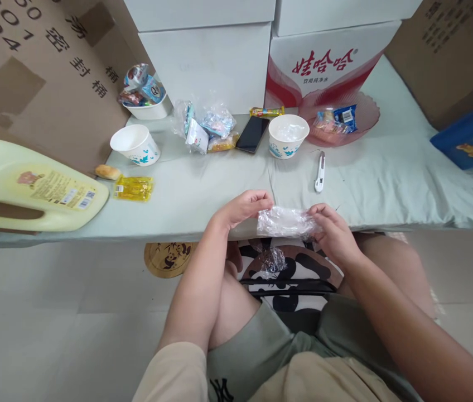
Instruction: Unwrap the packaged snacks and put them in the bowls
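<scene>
At the left a yellow jug [44, 181] lies on its side, with a bun [107, 172] and a yellow packet [134, 188] just beyond its base, a white cup [141, 152] behind them and a phone [252, 135] farther right. The left hand [248, 209] has its thumb and fingers closed on the left end of a clear wrapper [286, 222], which stretches across at the table's front edge, with a second cup [284, 149] and a cutter [320, 174] beyond it. The right hand [334, 231] pinches the wrapper's right end, and a pink bowl [370, 114] of packets stands behind.
</scene>
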`<state>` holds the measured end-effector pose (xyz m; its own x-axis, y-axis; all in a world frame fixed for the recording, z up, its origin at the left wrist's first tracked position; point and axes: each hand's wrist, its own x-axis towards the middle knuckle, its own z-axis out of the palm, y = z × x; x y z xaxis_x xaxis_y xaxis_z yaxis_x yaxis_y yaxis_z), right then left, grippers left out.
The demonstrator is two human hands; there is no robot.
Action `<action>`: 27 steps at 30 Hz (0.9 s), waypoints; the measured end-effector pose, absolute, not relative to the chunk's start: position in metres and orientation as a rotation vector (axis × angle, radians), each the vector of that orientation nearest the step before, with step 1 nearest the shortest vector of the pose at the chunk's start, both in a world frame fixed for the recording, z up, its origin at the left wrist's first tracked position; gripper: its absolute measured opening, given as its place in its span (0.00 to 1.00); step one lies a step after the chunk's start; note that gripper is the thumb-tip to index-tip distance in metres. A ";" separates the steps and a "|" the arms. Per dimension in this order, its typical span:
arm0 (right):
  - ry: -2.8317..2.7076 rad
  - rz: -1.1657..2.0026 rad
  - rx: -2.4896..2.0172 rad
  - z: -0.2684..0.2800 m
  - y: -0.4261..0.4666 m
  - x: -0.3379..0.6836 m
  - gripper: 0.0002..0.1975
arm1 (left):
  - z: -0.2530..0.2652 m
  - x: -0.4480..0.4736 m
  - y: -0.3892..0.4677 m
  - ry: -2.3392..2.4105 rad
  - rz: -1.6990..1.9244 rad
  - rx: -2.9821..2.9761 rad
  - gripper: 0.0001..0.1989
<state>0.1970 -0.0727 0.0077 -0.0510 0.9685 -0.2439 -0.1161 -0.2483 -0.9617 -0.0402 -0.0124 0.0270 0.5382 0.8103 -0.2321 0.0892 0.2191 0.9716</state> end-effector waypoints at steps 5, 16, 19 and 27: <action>-1.113 1.400 -1.403 0.006 -0.076 0.199 0.25 | 0.020 -0.037 -0.011 0.972 0.673 1.365 0.19; -1.702 1.617 -1.312 0.028 -0.056 0.199 0.17 | 0.023 -0.035 -0.014 0.806 0.594 1.391 0.20; -1.902 1.654 -1.443 0.031 -0.053 0.187 0.09 | 0.022 -0.035 -0.014 1.093 0.934 1.577 0.19; -1.834 1.228 -1.348 0.041 -0.038 0.179 0.19 | 0.025 -0.016 -0.022 1.102 0.866 1.872 0.23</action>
